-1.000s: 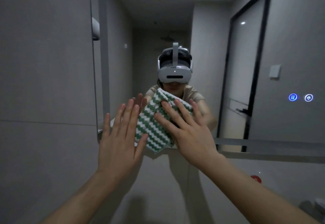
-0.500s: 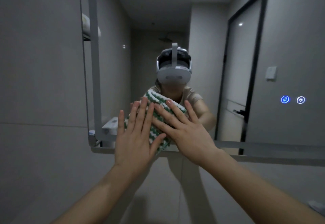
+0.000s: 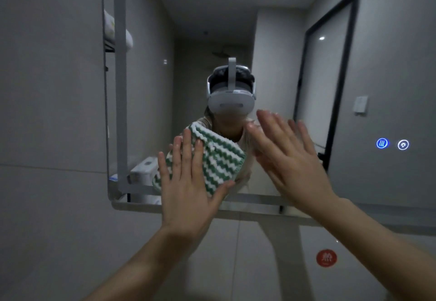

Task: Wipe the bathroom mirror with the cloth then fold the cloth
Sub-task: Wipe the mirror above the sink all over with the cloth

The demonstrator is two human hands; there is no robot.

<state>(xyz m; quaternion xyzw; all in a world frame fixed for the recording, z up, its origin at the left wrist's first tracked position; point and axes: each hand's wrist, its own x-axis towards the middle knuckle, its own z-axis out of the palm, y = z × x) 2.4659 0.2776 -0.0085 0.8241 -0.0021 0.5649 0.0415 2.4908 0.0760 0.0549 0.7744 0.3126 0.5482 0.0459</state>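
Now our left hand presses the green-and-white striped cloth flat-fingered on the large frameless wall mirror; our right hand is open, beside the cloth.

Little can be read here. On the mirror, at the right of the frame about halfway up, two small lit round icons glow side by side: a blue-filled circle bearing three wavy upright lines, and just right of it a white-ringed circle with a small bulb-like or gear-like sign inside, too small to tell which. On the grey wall below the mirror, at lower right, sits a round red sticker carrying one pale character and a line of tiny print beneath it; both are too blurred to read.
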